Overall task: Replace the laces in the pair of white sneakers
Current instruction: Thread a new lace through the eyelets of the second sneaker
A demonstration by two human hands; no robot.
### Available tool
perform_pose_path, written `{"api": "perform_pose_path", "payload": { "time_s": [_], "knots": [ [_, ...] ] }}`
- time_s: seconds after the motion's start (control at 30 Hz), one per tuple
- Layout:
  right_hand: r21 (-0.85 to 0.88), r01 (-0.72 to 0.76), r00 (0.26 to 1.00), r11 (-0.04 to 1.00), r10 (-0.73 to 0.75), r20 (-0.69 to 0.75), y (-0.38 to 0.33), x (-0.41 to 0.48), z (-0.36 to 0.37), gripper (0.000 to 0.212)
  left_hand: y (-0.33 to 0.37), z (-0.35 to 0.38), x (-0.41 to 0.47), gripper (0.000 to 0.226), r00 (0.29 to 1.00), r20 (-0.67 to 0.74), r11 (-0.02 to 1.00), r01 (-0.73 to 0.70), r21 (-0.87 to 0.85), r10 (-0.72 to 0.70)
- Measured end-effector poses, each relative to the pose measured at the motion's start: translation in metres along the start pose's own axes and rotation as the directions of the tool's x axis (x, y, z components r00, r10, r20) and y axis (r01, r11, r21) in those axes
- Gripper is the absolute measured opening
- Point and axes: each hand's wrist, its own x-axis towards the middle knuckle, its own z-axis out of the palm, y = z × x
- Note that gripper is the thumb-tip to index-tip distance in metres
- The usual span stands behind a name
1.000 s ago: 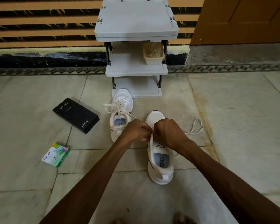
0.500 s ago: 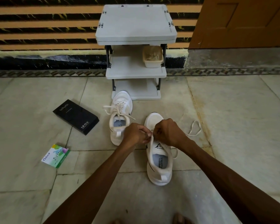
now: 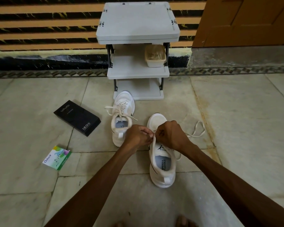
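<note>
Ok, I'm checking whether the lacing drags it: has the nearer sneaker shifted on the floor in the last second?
No. The nearer sneaker still straddles the same floor-tile joint, heel just past it.

Hands: at frame center I see the left hand [image 3: 138, 136] and right hand [image 3: 170, 135] knuckle to knuckle, both pinching the lace [image 3: 198, 130] over the near sneaker [image 3: 162, 174].
Lace: its loose loop lies on the floor, right of center.
Far sneaker [image 3: 123, 115]: laced, toe beside the grey rack [image 3: 138, 22].
Left side: I make out a black box [image 3: 77, 117], with a green packet [image 3: 57, 158] below it.
</note>
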Motion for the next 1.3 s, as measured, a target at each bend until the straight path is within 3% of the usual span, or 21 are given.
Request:
{"api": "perform_pose_path", "payload": {
  "time_s": [0.17,0.33,0.47,0.63,0.7,0.77,0.87,0.97,1.03,1.13,1.2,1.23,1.27,1.3],
  "knots": [
    [-0.029,-0.069,0.997,0.997,0.069,0.018,0.003,0.001,0.003,0.010,-0.001,0.001,-0.001,0.003,0.997,-0.028,0.988,-0.072,0.134,0.076],
    [-0.105,-0.092,0.994,0.990,0.085,-0.072,0.003,-0.009,0.011,0.009,-0.004,0.003,0.000,0.013,0.998,-0.048,0.997,-0.042,0.072,0.046],
    [-0.027,-0.151,0.974,0.988,0.144,-0.177,0.005,-0.015,0.010,0.004,-0.008,0.010,0.001,0.018,0.994,-0.099,0.995,-0.035,0.098,0.045],
    [0.010,-0.135,0.970,0.991,0.134,-0.204,0.002,-0.025,0.014,0.020,-0.011,0.011,-0.002,0.013,0.991,-0.137,1.000,-0.002,0.024,0.005],
    [-0.032,-0.102,0.974,0.994,0.093,-0.209,0.000,-0.029,0.014,0.023,-0.006,0.006,-0.001,0.010,0.966,-0.199,0.963,-0.115,0.243,0.165],
    [-0.079,-0.075,0.975,0.994,0.057,-0.217,-0.002,-0.032,0.013,0.023,0.004,0.004,-0.003,0.009,0.912,-0.187,0.829,-0.228,0.511,0.366],
    [-0.155,-0.070,0.975,0.985,0.035,-0.218,-0.005,-0.035,0.010,0.029,0.020,-0.002,0.004,0.013,0.852,-0.220,0.740,-0.251,0.624,0.475],
    [-0.145,-0.118,0.972,0.982,0.085,-0.218,-0.008,-0.038,0.009,0.035,0.037,-0.020,0.015,0.015,0.818,-0.322,0.798,-0.249,0.549,0.477],
    [-0.110,-0.166,0.968,0.980,0.141,-0.208,-0.007,-0.038,0.009,0.034,0.051,-0.032,0.021,0.014,0.807,-0.385,0.868,-0.288,0.404,0.447],
    [-0.063,-0.241,0.957,0.969,0.226,-0.180,-0.006,-0.036,0.010,0.027,0.075,-0.038,0.025,0.018,0.890,-0.408,0.953,-0.277,-0.121,0.206],
    [-0.045,-0.273,0.950,0.961,0.261,-0.171,-0.006,-0.037,0.012,0.023,0.080,-0.034,0.020,0.015,0.979,-0.196,0.893,-0.137,-0.429,0.056],
    [-0.036,-0.284,0.947,0.958,0.274,-0.168,-0.005,-0.038,0.013,0.023,0.076,-0.031,0.017,0.015,0.995,-0.088,0.900,-0.070,-0.429,0.035],
    [-0.022,-0.294,0.944,0.955,0.287,-0.164,-0.005,-0.039,0.014,0.024,0.068,-0.027,0.013,0.015,0.999,-0.017,0.954,-0.043,-0.296,0.039],
    [-0.008,-0.303,0.940,0.953,0.298,-0.164,-0.004,-0.040,0.015,0.026,0.059,-0.022,0.008,0.014,0.997,0.023,0.997,-0.075,-0.018,0.076]
  ]
}}
